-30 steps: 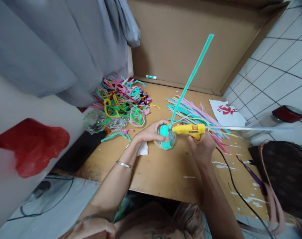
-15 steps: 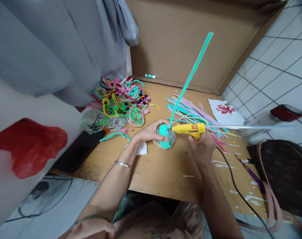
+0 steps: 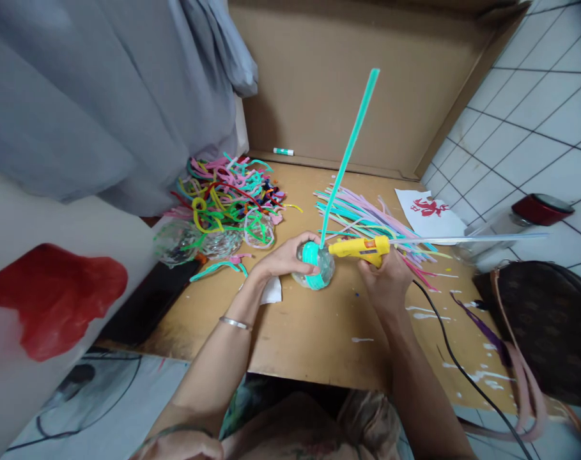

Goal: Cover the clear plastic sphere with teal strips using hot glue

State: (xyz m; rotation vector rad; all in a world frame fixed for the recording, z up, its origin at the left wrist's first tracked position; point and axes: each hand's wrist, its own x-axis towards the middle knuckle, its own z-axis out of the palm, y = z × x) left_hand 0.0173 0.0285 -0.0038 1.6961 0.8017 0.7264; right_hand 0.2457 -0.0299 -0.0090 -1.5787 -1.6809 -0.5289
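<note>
The glue gun [image 3: 360, 248] looks like smooth yellow plastic, its glue stick [image 3: 429, 240] translucent and slick. The ball [image 3: 327, 266] appears clear and glossy, its pipe cleaner [image 3: 350, 153] fuzzy and matt. The bracelet [image 3: 235, 323] is shiny metal, the panel [image 3: 328, 70] matt cardboard, the curtain [image 3: 103, 96] soft cloth, the wall tiles [image 3: 544, 121] smooth.

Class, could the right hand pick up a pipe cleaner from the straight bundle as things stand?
Probably not: the right hand is full with the yellow glue gun, though the bundle lies close beyond it.
</note>
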